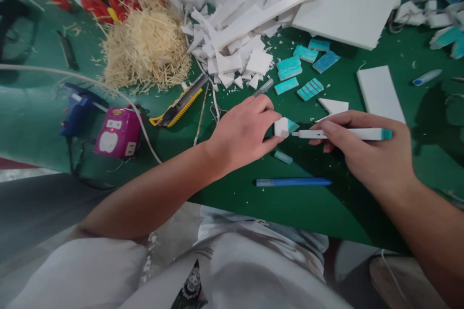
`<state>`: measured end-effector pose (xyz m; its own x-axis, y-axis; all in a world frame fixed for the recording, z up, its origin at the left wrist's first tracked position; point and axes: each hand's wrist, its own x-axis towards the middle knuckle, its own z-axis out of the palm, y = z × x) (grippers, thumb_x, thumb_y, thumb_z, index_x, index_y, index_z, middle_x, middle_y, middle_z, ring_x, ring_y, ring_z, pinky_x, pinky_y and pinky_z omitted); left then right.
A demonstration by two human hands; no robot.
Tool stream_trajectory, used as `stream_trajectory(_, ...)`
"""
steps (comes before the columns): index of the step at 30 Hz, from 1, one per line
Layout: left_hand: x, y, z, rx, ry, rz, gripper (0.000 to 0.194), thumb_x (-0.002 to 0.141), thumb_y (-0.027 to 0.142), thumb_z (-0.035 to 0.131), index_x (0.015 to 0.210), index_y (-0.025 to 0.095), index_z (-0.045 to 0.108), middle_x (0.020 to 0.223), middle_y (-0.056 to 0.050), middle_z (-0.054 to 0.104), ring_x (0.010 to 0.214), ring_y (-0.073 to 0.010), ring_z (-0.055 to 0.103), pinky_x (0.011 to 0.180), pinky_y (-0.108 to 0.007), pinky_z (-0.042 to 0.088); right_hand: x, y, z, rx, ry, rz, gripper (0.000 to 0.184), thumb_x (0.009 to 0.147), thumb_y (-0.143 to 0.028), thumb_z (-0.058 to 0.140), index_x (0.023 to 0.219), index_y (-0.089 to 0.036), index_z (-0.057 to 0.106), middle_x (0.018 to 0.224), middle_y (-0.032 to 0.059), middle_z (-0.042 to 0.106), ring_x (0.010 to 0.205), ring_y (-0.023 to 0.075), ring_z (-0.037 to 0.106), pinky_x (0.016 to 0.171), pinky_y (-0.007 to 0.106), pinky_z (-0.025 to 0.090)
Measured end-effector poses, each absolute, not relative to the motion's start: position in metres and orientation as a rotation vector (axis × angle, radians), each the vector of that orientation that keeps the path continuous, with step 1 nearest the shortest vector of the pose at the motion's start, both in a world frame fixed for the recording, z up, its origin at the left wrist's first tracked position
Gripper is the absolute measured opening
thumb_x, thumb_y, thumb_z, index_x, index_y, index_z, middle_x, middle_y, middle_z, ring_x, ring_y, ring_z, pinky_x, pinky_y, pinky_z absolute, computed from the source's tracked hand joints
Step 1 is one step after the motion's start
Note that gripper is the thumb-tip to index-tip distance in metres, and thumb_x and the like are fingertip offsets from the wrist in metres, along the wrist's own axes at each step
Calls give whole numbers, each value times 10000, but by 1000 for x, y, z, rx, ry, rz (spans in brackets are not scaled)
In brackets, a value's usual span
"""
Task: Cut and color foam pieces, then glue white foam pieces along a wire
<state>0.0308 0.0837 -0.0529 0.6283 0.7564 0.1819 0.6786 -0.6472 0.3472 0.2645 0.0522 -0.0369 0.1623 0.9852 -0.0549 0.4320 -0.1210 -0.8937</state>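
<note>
My left hand (246,130) pinches a small white foam piece (284,127) on the green table, thumb and fingers closed round it. One side of the piece is coloured teal. My right hand (362,149) grips a white marker with a teal end (348,133), its tip touching the foam piece. A blue pen (293,182) lies on the table just below both hands, and a small teal cap (282,157) lies beside my left thumb.
Several teal-painted foam pieces (300,70) lie beyond the hands, with a heap of white foam scraps (235,48) and white foam sheets (348,0). A straw pile (145,48), a yellow utility knife (181,104), a pink device (118,133) and a blue tool (78,111) are at left.
</note>
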Motion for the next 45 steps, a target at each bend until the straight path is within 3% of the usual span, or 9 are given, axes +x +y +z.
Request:
stream_trajectory(5,30,84,-53,2609,1165,471,297,1046,369,682,1212,138,769,1140,-115,700,1098,-260,674,944,-369,560,267,56,-38,-1612,-1445,897,98,814,-367,872,875,-290,875,789,13,810,529,119,585,471,260,500)
stream_trajectory(11,31,83,-53,2619,1150,454,274,1044,361,683,1196,151,773,1142,-113,699,1095,-263,674,949,-380,558,264,53,-34,-1646,-1355,961,139,851,-367,839,745,-278,837,661,-2,739,567,141,625,536,280,543)
stream_trajectory(14,31,83,-52,2620,1156,446,290,1055,386,670,1205,157,767,1148,-111,697,1103,-262,671,958,-381,557,265,53,-38,-1615,-1405,900,94,827,-385,868,849,-294,875,725,2,776,549,136,597,476,277,487)
stream_trajectory(17,31,83,-52,2620,1162,448,287,1053,375,671,1212,156,764,1147,-111,695,1102,-262,669,955,-381,555,266,52,-41,-1627,-1433,879,102,825,-389,868,809,-289,867,712,2,771,518,126,561,446,278,431)
stream_trajectory(23,31,83,-53,2624,1155,476,293,1051,377,678,1189,138,776,1133,-116,700,1077,-261,672,938,-376,557,266,51,-38,-1648,-1403,910,85,830,-370,878,857,-290,871,737,6,775,560,136,590,483,286,463)
stream_trajectory(28,31,83,-53,2615,1161,469,295,1048,371,683,1211,142,772,1142,-115,702,1089,-261,669,951,-380,557,262,49,-31,-1705,-1348,950,120,853,-341,854,747,-288,837,727,2,765,588,144,621,528,294,498)
stream_trajectory(36,30,84,-52,2637,1134,515,281,1048,335,680,1195,118,782,1118,-120,708,1062,-260,679,929,-371,565,266,51,-35,-1658,-1396,963,111,851,-321,841,751,-273,834,705,-5,764,571,141,638,545,288,532)
stream_trajectory(41,30,84,-54,2651,1122,522,303,1053,375,680,1181,121,783,1109,-115,707,1058,-258,684,941,-371,569,265,56,-36,-1602,-1445,920,89,821,-370,862,849,-287,874,743,5,789,518,116,581,462,263,480)
stream_trajectory(45,30,84,-54,2650,1125,521,306,1053,384,683,1191,128,780,1114,-113,705,1062,-257,682,936,-371,569,267,56,-37,-1622,-1467,906,42,821,-328,856,795,-297,865,714,6,776,525,119,580,425,254,408)
